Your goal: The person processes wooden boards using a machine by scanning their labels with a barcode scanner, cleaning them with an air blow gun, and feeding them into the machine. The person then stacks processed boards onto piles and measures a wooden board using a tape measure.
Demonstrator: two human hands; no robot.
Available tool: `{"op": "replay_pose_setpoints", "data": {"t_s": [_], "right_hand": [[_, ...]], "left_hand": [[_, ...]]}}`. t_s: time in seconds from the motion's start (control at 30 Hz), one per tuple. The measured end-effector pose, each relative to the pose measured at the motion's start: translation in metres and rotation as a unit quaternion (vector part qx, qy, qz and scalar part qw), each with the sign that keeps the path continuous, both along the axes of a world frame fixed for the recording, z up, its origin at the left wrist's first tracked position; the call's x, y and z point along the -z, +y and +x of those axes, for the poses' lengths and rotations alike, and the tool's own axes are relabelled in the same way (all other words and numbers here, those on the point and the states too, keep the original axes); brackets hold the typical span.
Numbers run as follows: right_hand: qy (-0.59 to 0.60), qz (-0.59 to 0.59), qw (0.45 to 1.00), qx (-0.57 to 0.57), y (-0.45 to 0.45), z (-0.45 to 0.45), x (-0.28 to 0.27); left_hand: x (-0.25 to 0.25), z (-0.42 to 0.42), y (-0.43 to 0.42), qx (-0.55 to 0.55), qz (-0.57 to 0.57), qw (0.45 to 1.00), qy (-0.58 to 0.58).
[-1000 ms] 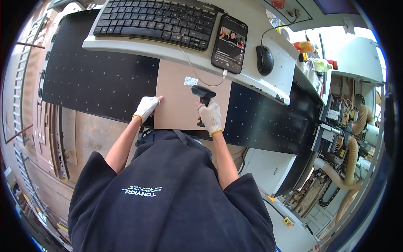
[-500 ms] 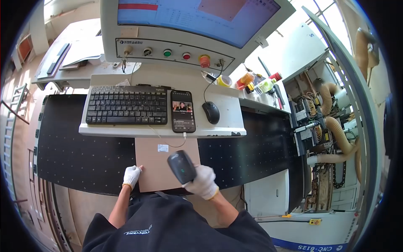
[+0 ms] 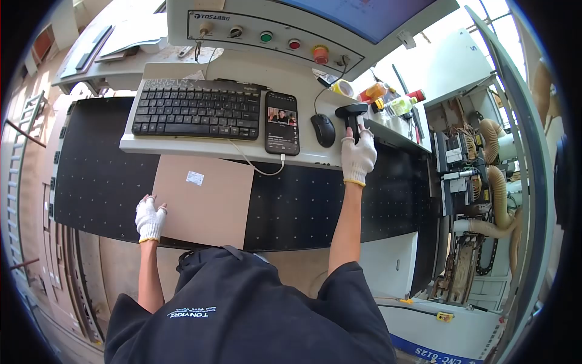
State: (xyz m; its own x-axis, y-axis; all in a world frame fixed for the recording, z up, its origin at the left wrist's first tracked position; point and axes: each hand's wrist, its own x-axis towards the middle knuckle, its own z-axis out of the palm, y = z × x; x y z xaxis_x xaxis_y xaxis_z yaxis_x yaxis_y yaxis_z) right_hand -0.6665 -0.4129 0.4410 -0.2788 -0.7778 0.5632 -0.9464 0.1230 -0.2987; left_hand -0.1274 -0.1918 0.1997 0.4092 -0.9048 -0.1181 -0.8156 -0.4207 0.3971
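Observation:
My right hand (image 3: 359, 159), in a white glove with bare fingertips, grips the handle of a black barcode scanner (image 3: 351, 111) at the right end of the white shelf, beside the mouse. Whether the scanner rests on the shelf, I cannot tell. My left hand (image 3: 150, 218), gloved the same way, is at the left edge of a flat brown board (image 3: 206, 209). Its thumb and fingers are spread apart, touching the board around that edge. A small white label (image 3: 194, 178) is stuck on the board, which lies on the black dotted machine bed (image 3: 303, 209).
On the shelf are a black keyboard (image 3: 195, 112), a phone (image 3: 282, 124) with a white charging cable, and a mouse (image 3: 323, 130). Above stands a control panel (image 3: 276, 42) with buttons. Bottles and tape (image 3: 388, 100) sit to the right, near machinery with hoses (image 3: 490, 133).
My right hand has carried the barcode scanner forward and right, from over the board to the shelf's right end. The board has shifted left along with my left hand. The view has shifted too.

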Motion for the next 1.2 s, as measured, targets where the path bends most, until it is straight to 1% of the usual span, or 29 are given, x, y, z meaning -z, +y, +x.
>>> {"op": "replay_pose_setpoints", "data": {"t_s": [0.03,0.07,0.1,0.13,0.17,0.2,0.23,0.3,0.33,0.37,0.4,0.43,0.47,0.5,0.53,0.57,0.63,0.67,0.7,0.73,0.77,0.8,0.83,0.87,0.9,0.93,1.0,1.07,1.2], "right_hand": [[-0.001,0.002,1.000,-0.001,0.001,0.001,0.003],[-0.003,-0.020,1.000,-0.013,0.002,0.000,0.005],[-0.002,-0.044,0.999,-0.023,0.001,-0.002,0.005],[-0.002,-0.045,0.999,-0.018,0.003,-0.002,0.005],[-0.037,-0.045,0.998,-0.011,0.003,0.000,0.005],[-0.072,-0.044,0.996,-0.006,0.002,0.000,0.003],[-0.070,-0.045,0.997,-0.004,0.002,-0.002,0.006],[0.014,-0.115,0.993,-0.022,0.000,-0.005,0.012],[0.014,-0.115,0.993,-0.022,0.003,0.000,0.006],[0.099,-0.176,0.979,-0.020,0.008,0.012,-0.007],[0.182,-0.233,0.955,-0.019,0.013,0.024,-0.017],[0.182,-0.230,0.956,-0.022,0.016,0.033,-0.020],[0.098,-0.229,0.963,-0.098,0.019,0.043,-0.022],[0.013,-0.224,0.960,-0.169,0.025,0.055,-0.022],[-0.041,-0.212,0.951,-0.221,0.032,0.077,-0.031],[-0.071,-0.159,0.955,-0.241,0.039,0.085,-0.035],[-0.099,-0.191,0.927,-0.309,0.050,0.093,-0.052],[-0.067,-0.212,0.925,-0.307,0.064,0.091,-0.072],[-0.077,-0.252,0.917,-0.300,0.078,0.091,-0.095],[-0.124,-0.310,0.893,-0.301,0.099,0.093,-0.127],[-0.173,-0.374,0.856,-0.311,0.119,0.094,-0.162],[-0.207,-0.433,0.808,-0.342,0.139,0.098,-0.195],[-0.217,-0.473,0.756,-0.397,0.159,0.103,-0.227],[-0.206,-0.491,0.677,-0.508,0.174,0.110,-0.253],[-0.189,-0.499,0.586,-0.609,0.189,0.113,-0.271],[-0.190,-0.500,0.592,-0.604,0.206,0.110,-0.285],[-0.135,-0.456,0.621,-0.623,0.222,0.118,-0.297],[-0.099,-0.419,0.647,-0.629,0.231,0.125,-0.297],[-0.073,-0.392,0.674,-0.622,0.236,0.131,-0.292]], "left_hand": [[0.002,0.001,0.003,-0.003,0.008,1.000,-0.020],[0.003,0.003,0.003,-0.008,0.059,0.998,0.011],[0.005,0.004,-0.001,-0.003,0.056,0.998,0.010],[0.002,0.002,-0.004,-0.006,0.080,0.997,-0.015],[-0.001,-0.001,-0.007,-0.009,0.103,0.994,-0.038],[-0.006,-0.002,-0.014,-0.021,0.140,0.989,-0.033],[-0.002,0.000,-0.017,-0.019,0.140,0.989,-0.031],[0.008,0.011,-0.024,-0.024,0.154,0.987,-0.044],[0.015,0.017,-0.028,-0.022,0.157,0.987,-0.039],[0.014,0.016,-0.032,-0.024,0.157,0.987,-0.037],[0.012,0.017,-0.033,-0.003,0.158,0.987,-0.042],[0.009,0.017,-0.035,0.017,0.159,0.986,-0.047],[0.006,0.013,-0.037,0.041,0.163,0.984,-0.054],[0.004,0.006,-0.039,0.042,0.169,0.983,-0.055],[0.002,-0.001,-0.042,0.082,0.174,0.980,-0.049],[-0.001,-0.010,-0.044,0.121,0.179,0.975,-0.044],[-0.018,-0.037,-0.045,0.156,0.184,0.970,-0.034],[-0.014,-0.043,-0.044,0.160,0.176,0.971,-0.033],[-0.008,-0.045,-0.041,0.163,0.170,0.971,-0.034],[-0.007,-0.046,-0.039,0.158,0.179,0.970,-0.041],[-0.009,-0.049,-0.039,0.163,0.172,0.971,-0.033],[-0.008,-0.053,-0.039,0.170,0.164,0.971,-0.024],[-0.007,-0.056,-0.039,0.173,0.168,0.970,-0.030],[-0.006,-0.059,-0.039,0.175,0.167,0.970,-0.032],[-0.004,-0.059,-0.036,0.180,0.167,0.969,-0.032],[0.001,-0.060,-0.033,0.185,0.162,0.968,-0.040],[-0.003,-0.061,-0.028,0.187,0.169,0.967,-0.038],[-0.004,-0.067,-0.025,0.188,0.171,0.967,-0.036],[0.001,-0.069,-0.015,0.201,0.157,0.966,-0.039]]}}
